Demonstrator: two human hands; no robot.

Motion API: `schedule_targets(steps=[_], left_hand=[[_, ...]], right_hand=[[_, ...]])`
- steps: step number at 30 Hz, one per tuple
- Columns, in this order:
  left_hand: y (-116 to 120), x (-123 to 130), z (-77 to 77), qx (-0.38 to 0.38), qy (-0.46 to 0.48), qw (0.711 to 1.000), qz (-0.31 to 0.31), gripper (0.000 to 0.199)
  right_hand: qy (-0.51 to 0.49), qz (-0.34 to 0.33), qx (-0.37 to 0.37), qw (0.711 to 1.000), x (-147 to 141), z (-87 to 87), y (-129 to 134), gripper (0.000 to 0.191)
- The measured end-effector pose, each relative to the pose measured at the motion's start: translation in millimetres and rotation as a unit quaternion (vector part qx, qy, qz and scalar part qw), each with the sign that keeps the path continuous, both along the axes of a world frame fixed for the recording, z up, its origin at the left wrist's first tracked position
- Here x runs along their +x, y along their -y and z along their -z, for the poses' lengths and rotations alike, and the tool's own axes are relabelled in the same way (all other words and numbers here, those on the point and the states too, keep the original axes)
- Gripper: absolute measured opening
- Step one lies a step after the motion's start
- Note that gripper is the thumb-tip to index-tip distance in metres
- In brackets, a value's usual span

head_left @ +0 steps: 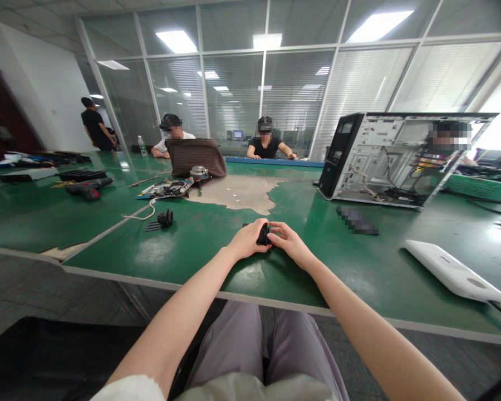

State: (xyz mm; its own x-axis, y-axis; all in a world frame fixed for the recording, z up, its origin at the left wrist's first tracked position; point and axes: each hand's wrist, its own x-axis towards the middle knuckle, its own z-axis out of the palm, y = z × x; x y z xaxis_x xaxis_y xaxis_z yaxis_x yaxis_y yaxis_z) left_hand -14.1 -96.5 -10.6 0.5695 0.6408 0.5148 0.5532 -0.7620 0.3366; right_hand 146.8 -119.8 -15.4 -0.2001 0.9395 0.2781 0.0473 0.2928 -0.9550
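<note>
Above the green table (200, 245), close to its front edge, a small black part (263, 234) sits between my two hands; its exact kind cannot be made out. My left hand (249, 239) is closed around it from the left and hides much of it. From the right, the bent fingertips of my right hand (291, 243) pinch its edge. A black round piece with several thin prongs (165, 218) lies to the left on the table.
An open computer case (376, 161) stands at right, near a white device with a cable (455, 270) and a pixelated dark object (358, 220). Circuit boards (167, 188), a brown fabric-covered piece (198, 156) and a power drill (89, 187) lie left. People sit across the table.
</note>
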Motion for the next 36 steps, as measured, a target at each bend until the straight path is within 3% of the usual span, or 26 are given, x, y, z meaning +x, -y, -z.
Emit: schedule_targets(steps=[11,18,24,30,36], left_hand=[[-1.1,0.8,0.5,-0.002,-0.002,1.0,-0.004,0.058],[-0.4,1.4,0.1,-0.002,-0.002,1.0,-0.004,0.058],[0.5,1.2,-0.4,-0.003,-0.006,1.0,-0.005,0.057],[0.2,1.5,-0.3,-0.002,-0.002,1.0,-0.002,0.055],[0.7,2.1,-0.6,-0.003,0.003,1.0,0.0,0.056]], right_hand=[[-0.007,0.0,0.017,1.0,-3.3,-2.9,2.8,0.021],[0.007,0.01,0.011,1.0,0.2,3.5,-2.1,0.031],[0.002,-0.016,0.02,1.0,-0.9,-2.4,4.4,0.033],[-0.003,0.0,0.017,1.0,-2.8,-2.7,3.7,0.023],[0.003,0.008,0.005,1.0,-1.1,1.1,1.0,0.03]])
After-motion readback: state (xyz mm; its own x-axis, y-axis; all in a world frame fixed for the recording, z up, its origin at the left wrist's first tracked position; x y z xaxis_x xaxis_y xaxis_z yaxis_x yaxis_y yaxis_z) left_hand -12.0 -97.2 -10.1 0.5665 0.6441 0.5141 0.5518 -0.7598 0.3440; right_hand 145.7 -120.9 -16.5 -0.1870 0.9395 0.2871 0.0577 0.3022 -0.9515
